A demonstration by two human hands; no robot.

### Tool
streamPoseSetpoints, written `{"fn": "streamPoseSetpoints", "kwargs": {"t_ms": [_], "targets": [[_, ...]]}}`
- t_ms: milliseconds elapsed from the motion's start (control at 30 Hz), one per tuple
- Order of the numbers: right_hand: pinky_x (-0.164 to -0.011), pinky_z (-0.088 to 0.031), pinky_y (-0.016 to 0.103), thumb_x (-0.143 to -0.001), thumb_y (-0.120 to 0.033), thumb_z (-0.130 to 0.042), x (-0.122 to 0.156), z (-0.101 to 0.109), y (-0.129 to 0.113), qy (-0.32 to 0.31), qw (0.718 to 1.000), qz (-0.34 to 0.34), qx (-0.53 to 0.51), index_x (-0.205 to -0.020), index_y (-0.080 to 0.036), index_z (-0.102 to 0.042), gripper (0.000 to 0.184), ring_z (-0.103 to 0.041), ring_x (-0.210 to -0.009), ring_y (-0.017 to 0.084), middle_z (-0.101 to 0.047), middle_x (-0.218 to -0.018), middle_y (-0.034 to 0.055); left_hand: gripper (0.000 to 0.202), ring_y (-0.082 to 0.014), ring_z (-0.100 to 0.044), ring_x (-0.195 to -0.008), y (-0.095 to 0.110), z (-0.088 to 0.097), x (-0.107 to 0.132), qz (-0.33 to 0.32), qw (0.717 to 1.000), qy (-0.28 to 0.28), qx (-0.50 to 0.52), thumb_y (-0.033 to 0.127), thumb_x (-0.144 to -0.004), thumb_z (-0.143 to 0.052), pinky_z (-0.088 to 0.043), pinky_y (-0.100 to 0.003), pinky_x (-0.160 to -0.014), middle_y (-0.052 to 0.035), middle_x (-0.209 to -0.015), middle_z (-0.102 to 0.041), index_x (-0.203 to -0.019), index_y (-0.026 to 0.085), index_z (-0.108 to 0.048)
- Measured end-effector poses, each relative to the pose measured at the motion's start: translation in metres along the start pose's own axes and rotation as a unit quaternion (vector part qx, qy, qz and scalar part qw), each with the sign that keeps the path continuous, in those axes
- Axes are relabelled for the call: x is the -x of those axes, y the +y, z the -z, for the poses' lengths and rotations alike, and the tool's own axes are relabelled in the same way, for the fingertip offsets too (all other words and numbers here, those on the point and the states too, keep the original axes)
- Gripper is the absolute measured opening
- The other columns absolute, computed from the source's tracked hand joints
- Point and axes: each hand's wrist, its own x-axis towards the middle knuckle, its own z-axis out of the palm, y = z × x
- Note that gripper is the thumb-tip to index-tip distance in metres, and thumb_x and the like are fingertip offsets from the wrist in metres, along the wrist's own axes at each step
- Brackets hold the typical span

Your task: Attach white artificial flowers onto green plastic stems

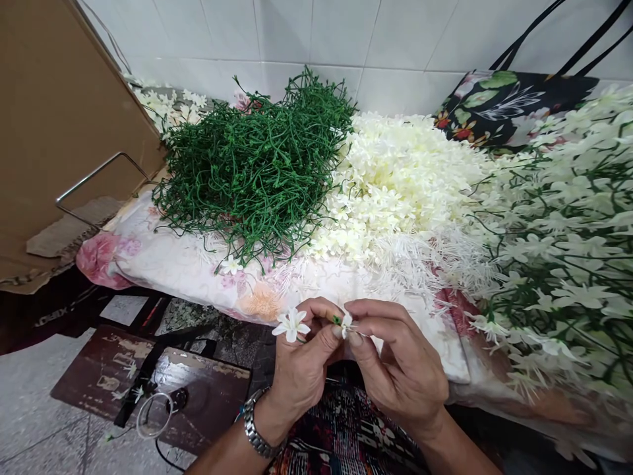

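My left hand (pixel 304 366) pinches a green artificial flower stem (pixel 337 320) between thumb and forefinger. A white artificial flower (pixel 291 325) on the stem sticks out at the left of that hand. Close against it, my right hand (pixel 400 366) has thumb and fingertips closed at a small white blossom (pixel 346 325) on the stem's tip. Thin white strands poke out by the right fingertips. Beyond the hands lie a tangled heap of green plastic stems (pixel 257 165), a pile of loose white blossoms (pixel 400 178) and a bunch of thin white stamens (pixel 430 260).
Assembled white flower sprays (pixel 558 244) crowd the right side. A cardboard box (pixel 64 119) with a wire handle (pixel 91 178) stands at left. A black floral bag (pixel 514 105) leans on the tiled wall (pixel 316 33). Below left are a brown board (pixel 208 389) and a clear ring (pixel 155 415).
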Motion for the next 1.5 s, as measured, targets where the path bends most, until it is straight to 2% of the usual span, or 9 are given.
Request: {"fn": "streamPoseSetpoints", "kwargs": {"t_ms": [133,367,533,667,700,867,1133,1333,1500], "targets": [[-0.070,-0.053,0.025,-0.080,-0.002,-0.053,0.001,-0.001,0.001,-0.011,0.999,-0.026,-0.034,-0.090,-0.018,-0.056,0.019,-0.062,-0.084,0.013,-0.063,-0.091,0.0064,0.012,-0.0066,-0.047,-0.056,-0.001,0.003,0.000,-0.017,1.000,-0.020,0.000,0.019,-0.064,-0.079,-0.040,-0.014,-0.051,0.0032,-0.062,-0.055,-0.065,0.017,-0.067],[-0.067,-0.052,0.023,-0.083,-0.007,-0.054,-0.003,0.003,0.001,-0.046,0.996,-0.059,-0.059,-0.085,-0.017,-0.058,0.011,-0.062,-0.079,0.013,-0.063,-0.088,0.0050,0.018,-0.0093,-0.048,-0.060,0.002,0.004,-0.003,-0.029,0.999,-0.011,-0.035,0.023,-0.061,-0.080,-0.041,-0.019,-0.056,0.0024,-0.062,-0.054,-0.062,0.016,-0.064],[-0.070,-0.053,0.027,-0.084,-0.014,-0.055,-0.002,0.008,0.006,-0.075,0.991,-0.085,-0.069,-0.090,-0.019,-0.058,0.008,-0.062,-0.083,0.015,-0.063,-0.091,0.0058,0.021,-0.0087,-0.044,-0.054,0.002,0.005,-0.004,-0.028,0.997,0.008,-0.073,0.027,-0.060,-0.079,-0.037,-0.020,-0.050,0.0028,-0.061,-0.052,-0.062,0.016,-0.062],[-0.070,-0.053,0.030,-0.078,-0.034,-0.065,-0.003,0.012,0.010,-0.089,0.984,-0.142,-0.068,-0.117,-0.020,-0.048,0.045,-0.060,-0.083,0.017,-0.062,-0.101,0.0077,0.014,-0.0086,-0.044,-0.052,-0.001,0.011,-0.005,-0.065,0.993,0.007,-0.096,0.025,-0.065,-0.075,-0.036,-0.019,-0.049,0.0034,-0.061,-0.053,-0.067,0.018,-0.063],[-0.068,-0.053,0.029,-0.077,-0.035,-0.066,-0.004,0.012,0.010,-0.097,0.983,-0.143,-0.061,-0.119,-0.020,-0.048,0.048,-0.060,-0.079,0.016,-0.062,-0.099,0.0068,0.012,-0.0093,-0.046,-0.055,-0.002,0.012,-0.005,-0.081,0.990,0.004,-0.111,0.024,-0.067,-0.074,-0.038,-0.020,-0.052,0.0030,-0.062,-0.054,-0.068,0.018,-0.064],[-0.056,-0.048,0.022,-0.083,-0.021,-0.059,-0.011,0.014,0.006,-0.119,0.986,-0.110,-0.042,-0.084,-0.018,-0.060,0.003,-0.057,-0.063,0.011,-0.060,-0.072,0.0005,0.009,-0.0131,-0.051,-0.065,-0.007,0.018,-0.004,-0.107,0.977,-0.032,-0.182,0.023,-0.074,-0.069,-0.041,-0.023,-0.061,-0.0001,-0.067,-0.058,-0.071,0.017,-0.064],[-0.052,-0.044,0.019,-0.086,-0.014,-0.052,-0.008,0.014,0.008,-0.126,0.988,-0.092,-0.012,-0.080,-0.017,-0.057,0.008,-0.054,-0.057,0.009,-0.057,-0.067,-0.0007,0.008,-0.0112,-0.045,-0.060,-0.008,0.017,-0.003,-0.085,0.980,-0.015,-0.180,0.024,-0.074,-0.068,-0.038,-0.021,-0.056,0.0021,-0.063,-0.054,-0.071,0.018,-0.064],[-0.050,-0.042,0.020,-0.084,-0.012,-0.050,-0.010,0.023,0.007,-0.092,0.988,-0.121,-0.011,-0.076,-0.019,-0.054,0.011,-0.051,-0.055,0.009,-0.054,-0.065,-0.0018,0.005,-0.0119,-0.049,-0.058,-0.006,0.014,-0.004,-0.114,0.969,-0.015,-0.217,0.022,-0.074,-0.067,-0.039,-0.022,-0.055,-0.0003,-0.065,-0.061,-0.073,0.019,-0.071],[-0.051,-0.042,0.021,-0.084,-0.011,-0.051,-0.017,0.034,0.001,-0.092,0.988,-0.112,-0.052,-0.079,-0.020,-0.052,0.010,-0.052,-0.060,0.010,-0.054,-0.068,-0.0008,0.016,-0.0121,-0.050,-0.055,0.000,0.013,-0.001,-0.163,0.943,-0.060,-0.283,0.012,-0.074,-0.064,-0.038,-0.022,-0.051,-0.0001,-0.061,-0.060,-0.079,0.022,-0.075]]}}
